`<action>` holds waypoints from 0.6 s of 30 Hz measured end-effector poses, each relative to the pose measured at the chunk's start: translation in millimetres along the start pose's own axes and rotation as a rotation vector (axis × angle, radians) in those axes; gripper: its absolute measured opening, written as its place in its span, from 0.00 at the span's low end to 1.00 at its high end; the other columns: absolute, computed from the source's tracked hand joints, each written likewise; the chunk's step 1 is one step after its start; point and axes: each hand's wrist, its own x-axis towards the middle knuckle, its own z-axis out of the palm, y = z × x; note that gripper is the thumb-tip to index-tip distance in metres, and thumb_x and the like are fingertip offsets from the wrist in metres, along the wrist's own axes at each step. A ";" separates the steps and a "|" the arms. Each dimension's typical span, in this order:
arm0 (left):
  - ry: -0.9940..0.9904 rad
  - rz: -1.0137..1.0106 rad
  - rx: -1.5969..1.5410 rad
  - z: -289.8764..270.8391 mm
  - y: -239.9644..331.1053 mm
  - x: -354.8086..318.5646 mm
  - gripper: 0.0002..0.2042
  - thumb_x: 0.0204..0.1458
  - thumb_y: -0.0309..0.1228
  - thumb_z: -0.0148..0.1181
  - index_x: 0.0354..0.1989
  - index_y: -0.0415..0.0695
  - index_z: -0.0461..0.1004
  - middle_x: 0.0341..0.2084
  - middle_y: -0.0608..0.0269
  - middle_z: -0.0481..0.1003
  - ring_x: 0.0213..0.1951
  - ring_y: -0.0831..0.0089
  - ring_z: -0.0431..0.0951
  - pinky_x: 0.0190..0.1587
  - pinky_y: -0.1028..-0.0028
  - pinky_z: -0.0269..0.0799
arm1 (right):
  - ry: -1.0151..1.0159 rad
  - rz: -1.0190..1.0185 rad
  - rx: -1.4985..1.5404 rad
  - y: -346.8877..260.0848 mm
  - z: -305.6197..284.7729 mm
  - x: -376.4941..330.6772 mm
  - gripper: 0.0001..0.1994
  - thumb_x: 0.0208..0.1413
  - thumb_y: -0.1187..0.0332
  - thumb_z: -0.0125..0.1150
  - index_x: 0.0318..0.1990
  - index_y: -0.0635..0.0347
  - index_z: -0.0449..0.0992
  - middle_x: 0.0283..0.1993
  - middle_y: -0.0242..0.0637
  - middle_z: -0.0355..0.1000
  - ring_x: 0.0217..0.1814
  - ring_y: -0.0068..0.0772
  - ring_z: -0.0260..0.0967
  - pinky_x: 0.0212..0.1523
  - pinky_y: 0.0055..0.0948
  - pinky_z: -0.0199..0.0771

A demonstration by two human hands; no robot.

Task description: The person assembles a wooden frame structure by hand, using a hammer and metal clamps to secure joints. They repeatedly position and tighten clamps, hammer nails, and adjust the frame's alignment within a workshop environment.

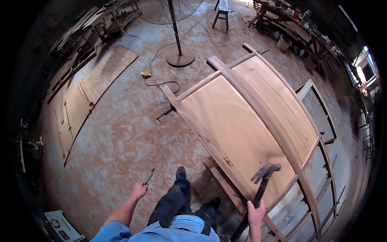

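My right hand (256,211) is closed around the dark handle of a claw hammer (265,173), held over the near end of a wooden panel door (221,109). The door has pale flat panels set in darker frame rails and lies raised off the floor. Away to the left, my left hand (140,190) grips a slim metal tool (150,176) with a rounded end, like a small wrench, over the floor. A dark clamp (167,113) sticks out from the door's left edge. Under the near left edge, a wooden support (223,181) shows in part.
A pedestal fan (180,58) stands ahead, with cables and a yellow plug piece (146,74) on the floor. Thin boards (96,76) lie at left, and a boxed item (62,226) sits lower left. Further open frames (322,109) stand right; a cluttered workbench (298,32) is behind.
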 end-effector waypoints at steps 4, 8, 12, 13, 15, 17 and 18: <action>0.079 0.074 -0.226 -66.9 68.5 31.4 0.10 0.53 0.32 0.55 0.36 0.39 0.78 0.22 0.60 0.77 0.23 0.73 0.76 0.26 0.71 0.71 | -0.061 0.065 -0.092 -39.3 47.8 21.8 0.11 0.52 0.66 0.63 0.36 0.64 0.71 0.19 0.32 0.67 0.16 0.24 0.65 0.19 0.26 0.66; 0.099 0.117 -0.315 -106.9 111.5 49.0 0.09 0.54 0.31 0.54 0.38 0.41 0.78 0.19 0.64 0.74 0.21 0.77 0.73 0.24 0.73 0.70 | 0.050 0.092 -0.230 -44.6 67.0 52.6 0.13 0.51 0.62 0.63 0.33 0.64 0.71 0.18 0.34 0.68 0.16 0.25 0.66 0.19 0.28 0.66; 0.101 0.210 -0.289 -108.3 151.6 44.4 0.11 0.54 0.32 0.54 0.41 0.40 0.76 0.22 0.61 0.77 0.25 0.75 0.76 0.29 0.72 0.72 | 0.154 0.126 -0.225 -47.8 61.3 83.0 0.12 0.52 0.62 0.62 0.32 0.63 0.70 0.18 0.33 0.68 0.15 0.23 0.66 0.17 0.27 0.66; 0.108 0.249 -0.283 -105.7 158.4 43.8 0.12 0.54 0.32 0.54 0.42 0.40 0.76 0.22 0.60 0.77 0.26 0.74 0.77 0.30 0.71 0.72 | 0.166 0.141 -0.207 -54.8 60.0 89.5 0.13 0.52 0.62 0.62 0.31 0.63 0.71 0.18 0.33 0.68 0.15 0.24 0.66 0.17 0.27 0.66; 0.065 0.325 -0.196 -97.4 184.8 43.1 0.13 0.55 0.34 0.54 0.45 0.41 0.75 0.26 0.56 0.79 0.30 0.66 0.80 0.36 0.68 0.74 | 0.247 0.133 -0.175 -37.4 48.4 110.1 0.13 0.52 0.61 0.62 0.30 0.62 0.70 0.17 0.33 0.68 0.14 0.25 0.66 0.16 0.29 0.66; 0.040 0.427 -0.077 -94.4 225.5 30.9 0.13 0.55 0.34 0.55 0.45 0.41 0.74 0.28 0.53 0.79 0.32 0.60 0.80 0.38 0.65 0.74 | 0.301 0.193 -0.130 -42.0 38.3 121.4 0.13 0.51 0.62 0.63 0.28 0.62 0.70 0.17 0.33 0.67 0.15 0.24 0.66 0.17 0.30 0.66; 0.053 0.477 0.004 -90.7 238.5 35.7 0.12 0.54 0.35 0.56 0.43 0.41 0.75 0.30 0.49 0.79 0.35 0.54 0.80 0.40 0.63 0.74 | 0.305 0.188 -0.126 -33.6 30.4 132.3 0.13 0.51 0.62 0.63 0.28 0.62 0.69 0.17 0.34 0.67 0.15 0.26 0.66 0.16 0.31 0.66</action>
